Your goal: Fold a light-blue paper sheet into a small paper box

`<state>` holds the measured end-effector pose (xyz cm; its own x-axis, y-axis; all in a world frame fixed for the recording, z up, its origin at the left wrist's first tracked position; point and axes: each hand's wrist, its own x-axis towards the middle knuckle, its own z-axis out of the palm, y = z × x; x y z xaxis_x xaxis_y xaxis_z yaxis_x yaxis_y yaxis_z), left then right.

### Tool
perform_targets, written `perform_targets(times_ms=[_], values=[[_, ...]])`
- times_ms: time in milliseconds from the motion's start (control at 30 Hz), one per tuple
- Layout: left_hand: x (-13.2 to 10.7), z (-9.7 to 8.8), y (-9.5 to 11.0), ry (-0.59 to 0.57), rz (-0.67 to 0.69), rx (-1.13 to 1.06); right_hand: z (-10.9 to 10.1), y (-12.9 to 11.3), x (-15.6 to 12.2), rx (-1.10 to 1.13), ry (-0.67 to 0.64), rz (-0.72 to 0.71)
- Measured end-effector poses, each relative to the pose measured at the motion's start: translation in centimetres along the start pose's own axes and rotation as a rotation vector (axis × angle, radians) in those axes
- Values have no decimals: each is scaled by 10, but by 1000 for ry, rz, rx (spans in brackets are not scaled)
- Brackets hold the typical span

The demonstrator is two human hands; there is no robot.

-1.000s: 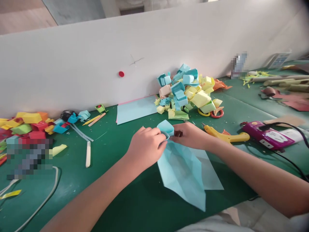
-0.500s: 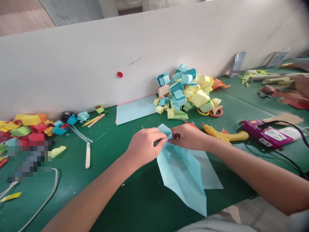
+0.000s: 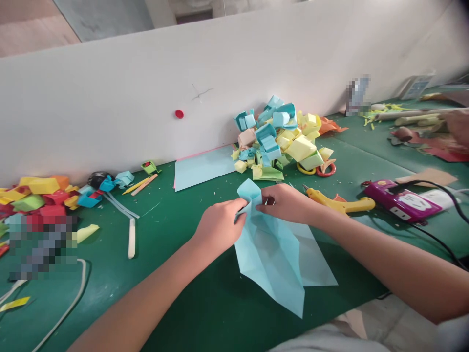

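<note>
Pale blue paper (image 3: 269, 256), creased along its length and gathered narrow at the far end, is between my hands, on my side of the heap (image 3: 271, 139) of small folded pieces. My left hand (image 3: 222, 222) pinches its left edge between thumb and fingers; my right hand (image 3: 287, 203) has its fingers curled in, gripping the right edge opposite. From there it spreads toward me, away from the heap, above the green table (image 3: 208, 303); whether its near tip touches, I can't tell. Partly behind it lies a flat sheet (image 3: 317, 261), on my side of the heap's right half. Scissors (image 3: 332, 171) show red and yellow loops at the heap's near right edge. Nearer me and right of the heap is the yellow glue gun (image 3: 326, 199), and farther right a purple power strip (image 3: 381, 193) with a black cord (image 3: 428, 183). Left of the heap, by the white board (image 3: 110, 107), another blue sheet (image 3: 205, 168) overlaps a pink one. Well left of the heap sit bright boxes (image 3: 44, 186), with a pale stick (image 3: 132, 239) nearer me.
</note>
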<state>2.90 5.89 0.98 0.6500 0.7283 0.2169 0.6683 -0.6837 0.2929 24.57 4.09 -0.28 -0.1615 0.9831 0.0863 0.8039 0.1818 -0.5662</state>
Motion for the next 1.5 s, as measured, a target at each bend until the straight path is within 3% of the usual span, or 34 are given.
perform_targets(times_ms=[167,267,500,800,900,1000,1167,1300,1500], values=[[8,2,-14,-7,-124,47,-2,3,3,18,15,55],[10,5,-20,-13,-122,76,-2,5,4,11,9,66],[7,10,-18,-70,27,179,2,6,5,5,10,29],[1,4,3,-132,259,397,5,4,2,-26,-10,-74],[1,-1,5,-174,225,339,5,4,1,-32,-15,-96],[2,-7,3,-189,174,98,5,5,0,-24,-19,-103],[5,-8,-1,-53,56,-192,6,7,0,-14,-13,-95],[6,-3,-2,48,-53,-240,5,6,-1,-1,-31,-129],[8,11,-6,103,-300,-312,0,-1,-4,22,-78,-130]])
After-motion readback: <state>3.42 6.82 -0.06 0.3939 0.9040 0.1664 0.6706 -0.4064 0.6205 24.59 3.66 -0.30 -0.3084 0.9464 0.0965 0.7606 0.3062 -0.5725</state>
